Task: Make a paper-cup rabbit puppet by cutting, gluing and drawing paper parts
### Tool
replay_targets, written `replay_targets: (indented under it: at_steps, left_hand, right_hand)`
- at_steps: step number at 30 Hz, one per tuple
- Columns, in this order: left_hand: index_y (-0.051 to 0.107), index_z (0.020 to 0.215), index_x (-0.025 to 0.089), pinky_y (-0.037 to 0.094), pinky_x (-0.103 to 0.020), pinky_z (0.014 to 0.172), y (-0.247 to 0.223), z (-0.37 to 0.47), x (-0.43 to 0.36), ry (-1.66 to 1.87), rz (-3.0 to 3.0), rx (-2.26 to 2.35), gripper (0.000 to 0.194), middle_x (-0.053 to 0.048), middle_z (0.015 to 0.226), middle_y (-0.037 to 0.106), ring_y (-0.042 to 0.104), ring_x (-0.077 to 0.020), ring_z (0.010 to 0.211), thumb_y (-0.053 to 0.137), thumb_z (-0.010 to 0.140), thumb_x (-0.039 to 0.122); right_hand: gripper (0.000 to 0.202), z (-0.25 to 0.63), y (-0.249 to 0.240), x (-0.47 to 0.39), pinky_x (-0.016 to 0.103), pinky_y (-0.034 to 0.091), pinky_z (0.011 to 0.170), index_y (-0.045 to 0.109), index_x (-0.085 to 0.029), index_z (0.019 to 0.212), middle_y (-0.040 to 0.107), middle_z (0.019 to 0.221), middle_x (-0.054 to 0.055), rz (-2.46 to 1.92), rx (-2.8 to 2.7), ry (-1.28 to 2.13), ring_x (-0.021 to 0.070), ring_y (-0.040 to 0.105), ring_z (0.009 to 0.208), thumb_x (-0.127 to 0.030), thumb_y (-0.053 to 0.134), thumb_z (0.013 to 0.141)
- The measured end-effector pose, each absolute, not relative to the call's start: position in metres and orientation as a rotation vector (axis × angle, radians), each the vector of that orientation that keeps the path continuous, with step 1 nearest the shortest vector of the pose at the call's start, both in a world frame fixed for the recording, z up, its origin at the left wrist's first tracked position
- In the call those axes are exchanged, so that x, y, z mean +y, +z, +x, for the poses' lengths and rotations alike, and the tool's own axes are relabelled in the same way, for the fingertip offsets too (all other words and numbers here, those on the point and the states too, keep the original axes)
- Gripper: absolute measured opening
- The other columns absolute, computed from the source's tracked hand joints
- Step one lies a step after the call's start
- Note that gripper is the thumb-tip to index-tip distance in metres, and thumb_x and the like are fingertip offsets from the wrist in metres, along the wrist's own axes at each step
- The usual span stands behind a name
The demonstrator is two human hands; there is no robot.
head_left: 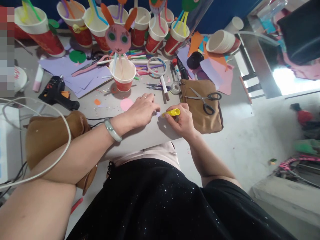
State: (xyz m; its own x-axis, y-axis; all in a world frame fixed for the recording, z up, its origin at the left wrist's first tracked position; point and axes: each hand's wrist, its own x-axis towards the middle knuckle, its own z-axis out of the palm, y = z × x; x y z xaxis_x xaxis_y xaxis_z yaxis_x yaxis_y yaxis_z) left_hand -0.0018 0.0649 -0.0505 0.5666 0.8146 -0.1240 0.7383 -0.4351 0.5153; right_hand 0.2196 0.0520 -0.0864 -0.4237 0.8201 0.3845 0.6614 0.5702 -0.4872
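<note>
My right hand [183, 120] is closed around a yellow marker [174, 112], its hollow end facing up and its other end pointing at a small purple paper piece [158, 113]. On the tabletop, the fingertips of my left hand [141, 111] are bent down at that piece and seem to pin it. Just beyond the left hand lies a pink paper circle [127, 104], with a small orange paper disc [97, 102] farther left. A paper cup [123, 78] with a pink rabbit-like face [118, 39] on straws stands behind them.
Scissors [205, 98] lie on a brown pouch [212, 121] beside my right hand. A black glue gun [58, 91] is at left, near a looping white cable [68, 133]. Several decorated cups line the back, with purple paper sheets [65, 75] and stacked cups [220, 41].
</note>
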Motion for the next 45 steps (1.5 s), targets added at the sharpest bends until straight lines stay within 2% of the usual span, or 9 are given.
replay_targets:
  at_steps: [7, 13, 26, 31, 39, 45]
  left_hand:
    - [0.076, 0.113, 0.019, 0.043, -0.047, 0.097, -0.053, 0.002, 0.062, 0.161, 2.219, 1.254, 0.035, -0.015, 0.119, 0.057, 0.053, -0.0320, 0.114, 0.049, 0.093, 0.010]
    - [0.073, 0.118, 0.016, 0.043, -0.047, 0.099, -0.050, 0.004, 0.061, 0.095, 2.224, 1.265, 0.038, -0.017, 0.120, 0.057, 0.053, -0.0336, 0.116, 0.046, 0.092, 0.008]
    - [0.071, 0.119, 0.014, 0.044, -0.047, 0.098, -0.045, 0.005, 0.056, 0.062, 2.232, 1.288, 0.036, -0.018, 0.118, 0.058, 0.052, -0.0324, 0.116, 0.042, 0.098, 0.011]
    - [0.070, 0.120, 0.016, 0.043, -0.048, 0.099, -0.046, 0.004, 0.055, 0.092, 2.212, 1.292, 0.037, -0.017, 0.118, 0.058, 0.052, -0.0321, 0.115, 0.042, 0.097, 0.010]
    - [0.070, 0.117, 0.014, 0.045, -0.046, 0.098, -0.044, 0.006, 0.057, 0.081, 2.144, 1.309, 0.036, -0.016, 0.117, 0.057, 0.052, -0.0310, 0.115, 0.044, 0.093, 0.007]
    - [0.069, 0.123, 0.013, 0.044, -0.046, 0.101, -0.042, 0.007, 0.057, 0.025, 2.149, 1.312, 0.040, -0.017, 0.120, 0.057, 0.051, -0.0319, 0.119, 0.042, 0.095, 0.006]
  right_hand:
    - [0.012, 0.216, -0.089, 0.062, 0.043, 0.046, 0.086, 0.058, -0.025, 0.093, 0.061, 0.066, -0.003, -1.127, -2.306, 0.359, 0.0186, 0.055, 0.061, -0.037, 0.056, 0.094]
    - [0.010, 0.214, -0.092, 0.063, 0.043, 0.046, 0.085, 0.056, -0.026, 0.091, 0.063, 0.068, -0.002, -1.131, -2.331, 0.336, 0.0188, 0.055, 0.062, -0.035, 0.057, 0.093]
    - [0.009, 0.219, -0.092, 0.061, 0.042, 0.045, 0.085, 0.054, -0.025, 0.086, 0.060, 0.063, -0.004, -1.114, -2.371, 0.372, 0.0177, 0.054, 0.059, -0.032, 0.058, 0.091]
    - [0.010, 0.219, -0.091, 0.057, 0.041, 0.047, 0.081, 0.055, -0.026, 0.088, 0.063, 0.068, -0.001, -1.124, -2.208, 0.319, 0.0204, 0.056, 0.065, -0.035, 0.056, 0.093]
    - [0.008, 0.206, -0.100, 0.062, 0.041, 0.045, 0.083, 0.055, -0.024, 0.089, 0.068, 0.072, -0.001, -1.019, -2.361, 0.273, 0.0170, 0.057, 0.060, -0.031, 0.056, 0.093]
    - [0.010, 0.211, -0.095, 0.061, 0.040, 0.045, 0.081, 0.055, -0.025, 0.087, 0.060, 0.063, -0.004, -1.069, -2.354, 0.381, 0.0171, 0.054, 0.059, -0.032, 0.057, 0.093]
